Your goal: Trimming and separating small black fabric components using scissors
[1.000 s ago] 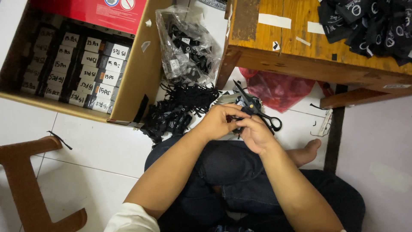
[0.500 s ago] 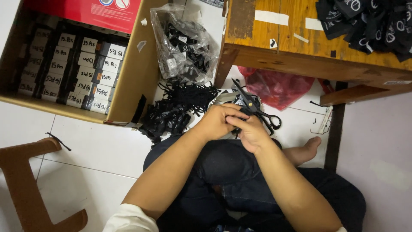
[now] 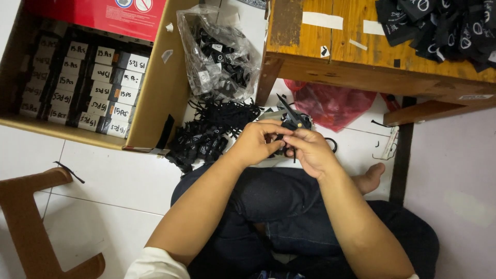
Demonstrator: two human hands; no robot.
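Note:
My left hand (image 3: 257, 142) and my right hand (image 3: 308, 151) meet in front of me above my knees. Together they pinch a small black tag (image 3: 283, 138) with a thin black string hanging from it. Black-handled scissors (image 3: 292, 118) lie just beyond my fingers, blades pointing away. A heap of black tags (image 3: 209, 133) spreads over the white tiled floor to the left of my hands. I sit cross-legged in dark jeans, with a bare foot (image 3: 368, 178) showing at right.
A cardboard box (image 3: 155, 98) of small labelled black packs stands at upper left. A clear plastic bag (image 3: 219, 54) of black tags leans beside it. A wooden table (image 3: 361, 57) carries more black tags; a red plastic bag (image 3: 330, 106) lies under it. A wooden stool (image 3: 28, 227) stands lower left.
My hands stay together on the tag, the fingers shifting slightly. The view has moved a little; nothing else has changed.

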